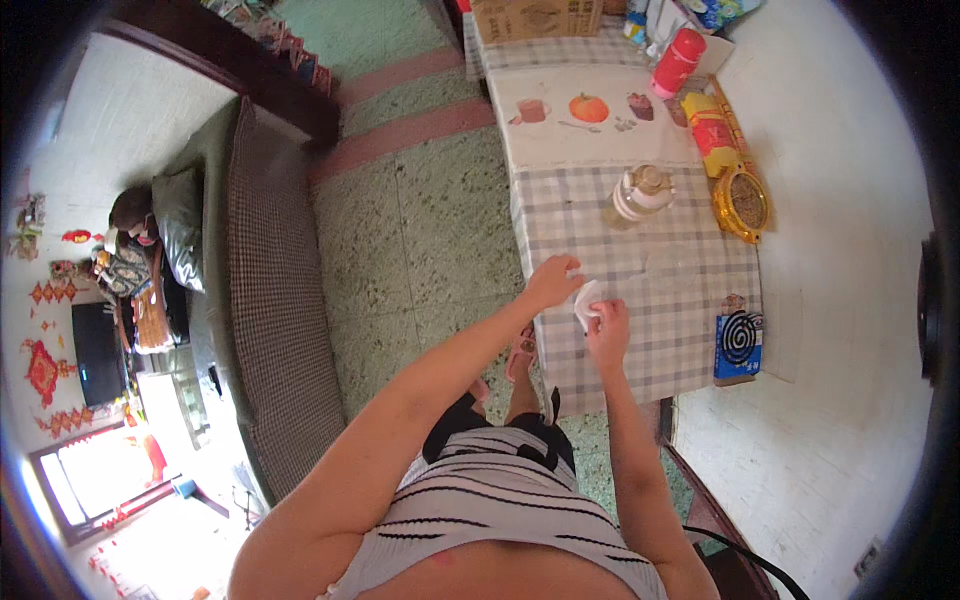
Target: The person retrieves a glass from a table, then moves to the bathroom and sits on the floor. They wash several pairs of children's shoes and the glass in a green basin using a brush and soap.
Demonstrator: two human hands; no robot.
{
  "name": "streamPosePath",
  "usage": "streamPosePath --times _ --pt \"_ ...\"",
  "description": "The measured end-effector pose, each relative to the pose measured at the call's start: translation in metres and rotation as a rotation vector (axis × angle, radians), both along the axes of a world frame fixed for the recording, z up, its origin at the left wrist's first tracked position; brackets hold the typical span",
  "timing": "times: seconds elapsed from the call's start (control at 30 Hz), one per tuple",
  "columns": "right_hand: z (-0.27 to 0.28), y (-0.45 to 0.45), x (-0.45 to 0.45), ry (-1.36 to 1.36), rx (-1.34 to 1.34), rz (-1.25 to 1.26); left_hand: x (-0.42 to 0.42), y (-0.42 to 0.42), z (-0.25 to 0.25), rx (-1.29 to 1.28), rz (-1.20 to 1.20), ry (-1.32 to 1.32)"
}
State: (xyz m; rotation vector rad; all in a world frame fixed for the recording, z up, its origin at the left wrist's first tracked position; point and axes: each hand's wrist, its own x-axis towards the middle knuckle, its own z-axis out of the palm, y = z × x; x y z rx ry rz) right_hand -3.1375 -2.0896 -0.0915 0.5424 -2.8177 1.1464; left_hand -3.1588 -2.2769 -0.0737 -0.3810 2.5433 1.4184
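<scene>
A small crumpled white tissue or cloth (589, 301) is above the near left part of a table covered with a checked tablecloth (660, 277). My right hand (609, 324) pinches its right side between thumb and fingers. Just left of it, my left hand (553, 283) is at the table's left edge, fingers slightly curled and apart, holding nothing that shows. Beyond both hands stands a clear bottle with a beige lid (641, 196).
Along the wall are a blue box with a black coil (739, 345), a gold-rimmed round container (742, 202), a yellow and red package (711, 133) and a red thermos flask (679, 61). A cardboard box (536, 19) sits at the far end. A covered sofa (277, 300) is left.
</scene>
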Motion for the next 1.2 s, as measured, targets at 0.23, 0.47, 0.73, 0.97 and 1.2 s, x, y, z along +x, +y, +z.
streamPosePath --times 0.23,0.47,0.73,0.97,1.2 --pt "0.000 -0.030 0.005 0.100 0.010 -0.077 0.002 -0.015 -0.001 -0.018 0.219 0.112" --pt "-0.012 -0.037 0.011 0.131 0.145 -0.308 -0.027 0.040 -0.010 0.019 0.266 0.221" --pt "-0.004 -0.012 0.009 -0.020 -0.016 -0.346 -0.037 0.029 -0.004 0.036 0.109 0.066" --pt "0.004 -0.024 -0.035 -0.267 -0.633 -0.707 -0.089 0.009 0.048 0.124 0.248 0.276" --pt "0.009 -0.029 -0.062 -0.500 -1.006 -0.801 -0.124 0.019 0.090 0.218 0.026 0.500"
